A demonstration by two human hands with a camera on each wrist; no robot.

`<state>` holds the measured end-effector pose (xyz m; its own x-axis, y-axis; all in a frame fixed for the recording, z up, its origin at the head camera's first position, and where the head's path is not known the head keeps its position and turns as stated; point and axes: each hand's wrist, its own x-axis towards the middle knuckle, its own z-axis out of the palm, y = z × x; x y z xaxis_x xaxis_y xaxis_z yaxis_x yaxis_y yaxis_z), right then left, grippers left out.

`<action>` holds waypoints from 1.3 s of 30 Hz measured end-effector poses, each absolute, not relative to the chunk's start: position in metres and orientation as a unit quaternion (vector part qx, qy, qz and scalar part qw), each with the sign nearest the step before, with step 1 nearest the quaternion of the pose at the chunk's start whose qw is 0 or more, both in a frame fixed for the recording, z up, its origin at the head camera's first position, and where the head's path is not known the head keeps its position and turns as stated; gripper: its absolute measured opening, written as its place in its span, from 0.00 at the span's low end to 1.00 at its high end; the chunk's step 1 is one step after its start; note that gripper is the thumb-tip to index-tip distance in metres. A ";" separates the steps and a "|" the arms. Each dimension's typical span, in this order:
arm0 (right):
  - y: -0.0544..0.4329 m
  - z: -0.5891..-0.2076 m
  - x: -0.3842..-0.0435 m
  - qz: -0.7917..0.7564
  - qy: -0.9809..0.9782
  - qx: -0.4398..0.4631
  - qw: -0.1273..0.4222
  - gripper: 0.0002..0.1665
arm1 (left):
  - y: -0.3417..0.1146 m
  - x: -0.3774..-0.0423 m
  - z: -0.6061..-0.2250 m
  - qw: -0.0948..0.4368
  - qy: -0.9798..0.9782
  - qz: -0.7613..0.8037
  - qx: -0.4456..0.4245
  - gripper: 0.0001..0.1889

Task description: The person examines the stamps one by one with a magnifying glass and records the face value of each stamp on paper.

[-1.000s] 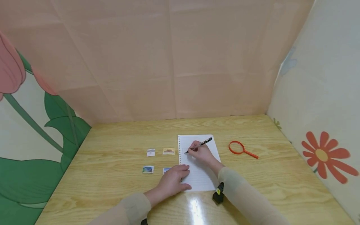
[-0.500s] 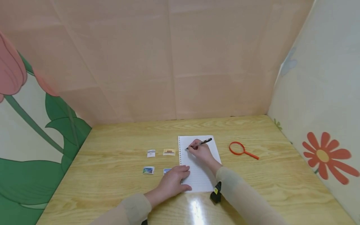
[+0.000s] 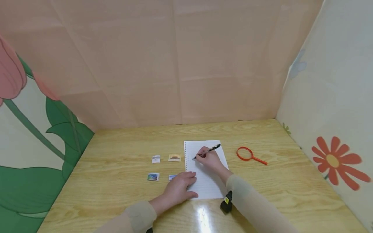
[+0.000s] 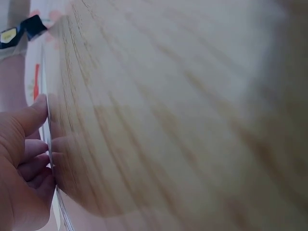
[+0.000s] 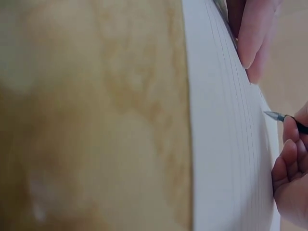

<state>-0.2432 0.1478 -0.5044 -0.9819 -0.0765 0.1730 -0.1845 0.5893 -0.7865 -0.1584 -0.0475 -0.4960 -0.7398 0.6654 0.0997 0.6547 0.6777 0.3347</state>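
Observation:
A black pen point(image 3: 215, 147) is pinched in my right hand point(image 3: 208, 159), its tip at the upper left part of a lined sheet of paper point(image 3: 208, 189). The right wrist view shows the pen's metal tip point(image 5: 273, 115) close to the paper point(image 5: 216, 144); whether it touches I cannot tell. Faint marks seem to lie near the tip, too small to read. My left hand point(image 3: 179, 187) rests on the sheet's lower left edge with fingers and thumb apart. Beside it, a small blue picture card point(image 3: 172, 177) is partly hidden by that hand.
Left of the paper lie a yellowish card point(image 3: 174, 158), a pale card point(image 3: 155, 159) and a green-blue picture card point(image 3: 152, 176). A red magnifying glass point(image 3: 255, 158) lies right of the paper on the wooden table point(image 3: 116, 194). Walls border the table's back and sides.
The right hand with the pen shifts slightly up, then a little back down and right over the paper. My left hand keeps its place on the sheet.

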 end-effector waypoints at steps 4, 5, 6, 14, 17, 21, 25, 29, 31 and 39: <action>0.148 -0.506 -0.241 0.450 -0.886 0.103 0.050 0.04 | -0.048 -0.158 -0.496 0.014 0.916 0.176 0.360 0.33; 0.148 -0.507 -0.241 0.452 -0.884 0.108 0.048 0.04 | -0.048 -0.157 -0.496 0.013 0.916 0.176 0.360 0.33; 0.148 -0.507 -0.241 0.454 -0.883 0.110 0.047 0.04 | -0.049 -0.157 -0.496 0.012 0.916 0.176 0.359 0.33; 0.155 -0.507 -0.240 0.456 -0.885 0.078 0.051 0.05 | -0.049 -0.156 -0.496 0.006 0.916 0.176 0.360 0.32; 0.157 -0.505 -0.240 0.467 -0.880 0.067 0.057 0.04 | -0.048 -0.156 -0.496 0.005 0.916 0.175 0.362 0.32; 0.158 -0.505 -0.243 0.482 -0.873 0.039 0.063 0.03 | -0.047 -0.157 -0.497 0.005 0.916 0.170 0.363 0.32; 0.157 -0.505 -0.247 0.474 -0.877 0.030 0.068 0.04 | -0.047 -0.157 -0.498 0.003 0.916 0.169 0.364 0.32; 0.156 -0.507 -0.250 0.457 -0.885 0.042 0.081 0.04 | -0.047 -0.158 -0.497 -0.003 0.915 0.170 0.367 0.32; 0.156 -0.507 -0.250 0.452 -0.887 0.049 0.083 0.04 | -0.047 -0.158 -0.497 -0.005 0.914 0.171 0.369 0.32; 0.158 -0.504 -0.244 0.443 -0.891 0.077 0.052 0.04 | -0.048 -0.158 -0.497 0.001 0.915 0.171 0.366 0.32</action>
